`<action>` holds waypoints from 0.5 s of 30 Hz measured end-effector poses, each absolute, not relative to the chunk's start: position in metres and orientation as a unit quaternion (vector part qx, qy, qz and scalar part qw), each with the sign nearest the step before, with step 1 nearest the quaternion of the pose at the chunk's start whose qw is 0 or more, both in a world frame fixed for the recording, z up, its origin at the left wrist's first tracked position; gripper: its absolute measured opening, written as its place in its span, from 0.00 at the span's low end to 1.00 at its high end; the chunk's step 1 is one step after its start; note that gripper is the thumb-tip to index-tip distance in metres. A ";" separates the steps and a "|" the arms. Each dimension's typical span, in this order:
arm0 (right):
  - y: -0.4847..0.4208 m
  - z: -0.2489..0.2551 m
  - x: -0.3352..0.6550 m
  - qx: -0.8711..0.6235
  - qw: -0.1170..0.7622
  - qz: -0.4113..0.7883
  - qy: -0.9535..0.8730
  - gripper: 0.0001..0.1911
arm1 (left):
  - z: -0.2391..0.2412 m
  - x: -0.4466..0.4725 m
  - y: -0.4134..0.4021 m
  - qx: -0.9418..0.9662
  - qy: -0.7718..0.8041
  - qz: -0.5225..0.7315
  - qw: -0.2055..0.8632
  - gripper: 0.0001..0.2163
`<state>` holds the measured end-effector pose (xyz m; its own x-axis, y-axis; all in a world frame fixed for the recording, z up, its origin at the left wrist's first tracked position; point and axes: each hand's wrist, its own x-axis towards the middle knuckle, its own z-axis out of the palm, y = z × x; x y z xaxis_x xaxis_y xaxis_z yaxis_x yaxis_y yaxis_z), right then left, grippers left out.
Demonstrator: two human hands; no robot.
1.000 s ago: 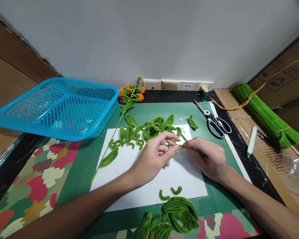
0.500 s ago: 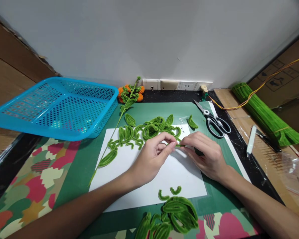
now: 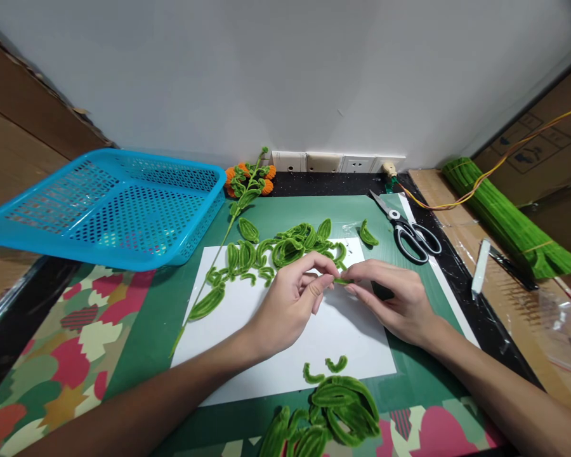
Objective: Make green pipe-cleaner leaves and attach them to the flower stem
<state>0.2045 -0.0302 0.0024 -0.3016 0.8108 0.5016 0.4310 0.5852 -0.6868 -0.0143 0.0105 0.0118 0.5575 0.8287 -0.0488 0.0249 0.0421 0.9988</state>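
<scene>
Both hands meeting over the middle of the white sheet, fingertips pinched on the same short green pipe-cleaner piece. Left hand curled, thumb and forefinger closed on the left end of the piece; right hand pinching the other end, remaining fingers spread low over the paper. Piece held just above the sheet, roughly level, mostly hidden by the fingertips. So both grips closed tight on that one bit.

Just beyond the hands, a scatter of finished green loop leaves across the top edge of the sheet. Long leafy stem lying diagonally at the sheet's left side, running up to some orange flowers by the wall. Another pile of green loops near the front edge of the bench, on the green mat.

Blue perforated basket far left, tilted. Scissors right of the leaf scatter, well apart from the hands. Bundle of straight green pipe cleaners far right, with a small white stick near it.
</scene>
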 end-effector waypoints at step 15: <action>-0.030 -0.003 0.203 -0.359 0.420 0.215 -0.805 0.04 | 0.015 -0.015 0.006 0.648 0.364 0.356 0.567 0.08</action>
